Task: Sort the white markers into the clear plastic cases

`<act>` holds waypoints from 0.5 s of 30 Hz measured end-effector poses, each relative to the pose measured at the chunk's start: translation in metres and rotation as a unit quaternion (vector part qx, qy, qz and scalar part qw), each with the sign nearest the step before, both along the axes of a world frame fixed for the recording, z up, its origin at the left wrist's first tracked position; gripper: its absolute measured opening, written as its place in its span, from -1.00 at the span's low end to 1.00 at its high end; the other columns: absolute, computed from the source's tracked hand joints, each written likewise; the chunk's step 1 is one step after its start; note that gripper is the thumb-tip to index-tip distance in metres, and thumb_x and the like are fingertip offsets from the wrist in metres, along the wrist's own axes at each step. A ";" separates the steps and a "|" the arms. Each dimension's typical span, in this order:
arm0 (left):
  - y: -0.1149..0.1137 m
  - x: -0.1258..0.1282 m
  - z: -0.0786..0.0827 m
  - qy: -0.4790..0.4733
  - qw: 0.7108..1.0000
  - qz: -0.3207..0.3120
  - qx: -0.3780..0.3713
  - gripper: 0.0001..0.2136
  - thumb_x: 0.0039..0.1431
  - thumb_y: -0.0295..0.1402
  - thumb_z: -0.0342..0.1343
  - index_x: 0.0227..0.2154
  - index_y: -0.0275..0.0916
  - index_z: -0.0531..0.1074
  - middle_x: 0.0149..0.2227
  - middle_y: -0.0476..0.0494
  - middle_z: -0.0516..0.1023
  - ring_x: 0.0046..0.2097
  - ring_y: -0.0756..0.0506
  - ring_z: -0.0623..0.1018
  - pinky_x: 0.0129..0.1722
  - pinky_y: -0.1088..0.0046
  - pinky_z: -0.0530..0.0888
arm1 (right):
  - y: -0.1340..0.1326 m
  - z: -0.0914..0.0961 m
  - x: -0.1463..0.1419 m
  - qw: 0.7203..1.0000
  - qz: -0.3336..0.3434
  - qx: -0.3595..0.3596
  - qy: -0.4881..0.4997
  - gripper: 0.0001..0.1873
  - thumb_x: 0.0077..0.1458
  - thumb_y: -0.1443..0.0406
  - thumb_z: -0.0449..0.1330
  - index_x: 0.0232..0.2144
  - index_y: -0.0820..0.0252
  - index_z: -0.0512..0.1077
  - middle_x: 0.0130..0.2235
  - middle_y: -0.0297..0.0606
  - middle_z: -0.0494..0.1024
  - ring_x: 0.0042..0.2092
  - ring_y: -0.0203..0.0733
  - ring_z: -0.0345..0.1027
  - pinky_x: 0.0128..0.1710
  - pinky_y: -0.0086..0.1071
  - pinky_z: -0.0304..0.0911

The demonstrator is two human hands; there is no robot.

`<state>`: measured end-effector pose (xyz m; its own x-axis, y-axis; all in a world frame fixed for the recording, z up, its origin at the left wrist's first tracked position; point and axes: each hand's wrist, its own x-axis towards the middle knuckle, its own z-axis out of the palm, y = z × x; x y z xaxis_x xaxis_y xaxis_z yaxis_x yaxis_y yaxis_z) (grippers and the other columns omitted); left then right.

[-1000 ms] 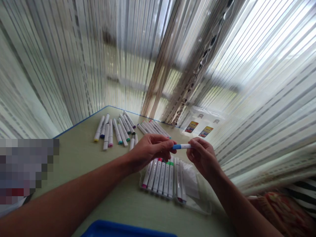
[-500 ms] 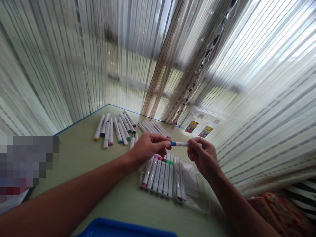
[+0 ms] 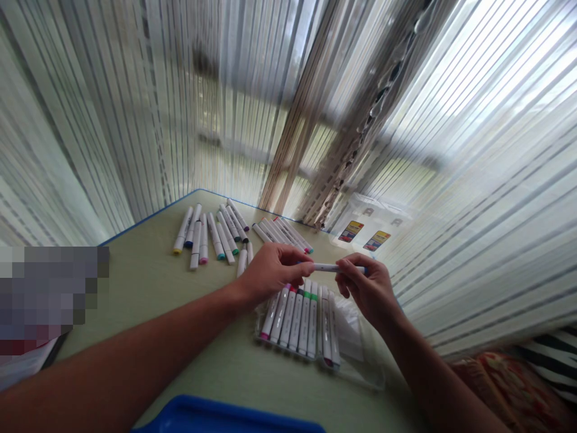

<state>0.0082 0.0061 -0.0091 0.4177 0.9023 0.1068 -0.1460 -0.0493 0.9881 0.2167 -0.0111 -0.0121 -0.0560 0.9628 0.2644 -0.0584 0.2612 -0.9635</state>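
Between my two hands, a white marker (image 3: 325,267) with blue at its end is held level above the table. My left hand (image 3: 280,264) pinches its left end, the fingertips covering the blue part. My right hand (image 3: 364,276) grips the other end between thumb and fingers. Just below lies an open clear plastic case (image 3: 291,353) with a row of white markers (image 3: 295,322) in its left part, their bands pink, red, black and green. Two more markers (image 3: 329,325) lie in its right part, beside a crumpled clear wrapper.
Loose markers (image 3: 216,234) lie spread at the back left, with another row (image 3: 282,231) behind my left hand. A clear box (image 3: 369,219) with two labels stands at the back right by the string curtain (image 3: 243,120). A blue tray (image 3: 225,415) sits at the front edge.
My left fingers have shifted to cover the marker's blue end, which showed before. My right hand has changed its grip slightly. The view has moved a little.
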 end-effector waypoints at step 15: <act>-0.002 0.004 -0.011 0.065 0.992 -0.042 0.103 -0.77 0.13 -0.27 0.15 -0.37 -0.39 0.56 -0.51 -0.15 0.53 -0.48 -0.01 0.49 -0.46 0.50 0.42 | -0.008 0.003 -0.007 0.957 -0.048 0.028 -0.286 -0.73 -0.15 0.16 0.42 -0.58 0.28 0.54 -0.60 -0.31 0.48 -0.56 -0.35 0.22 -0.59 -0.48 0.09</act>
